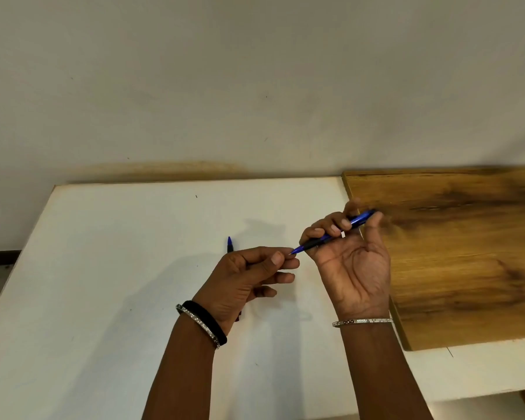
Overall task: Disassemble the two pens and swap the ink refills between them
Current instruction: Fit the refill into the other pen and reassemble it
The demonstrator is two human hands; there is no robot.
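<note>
Blue pen (361,218) sits over the left edge of the wooden board (452,253), nib pointing away from the board; right hand (355,268) has its fingers curled round the barrel; left hand (243,283), further from the board, draws thumb and forefinger together at the nib (pinch or mere touch: cannot tell). Pen judged light, rigid, slick plastic; best gripped at the dark section; refill probably thin, bendable. Second pen (229,244) lies on the white table (119,268), well left of the board, mostly hidden by the left hand; no obstruction apparent.
</note>
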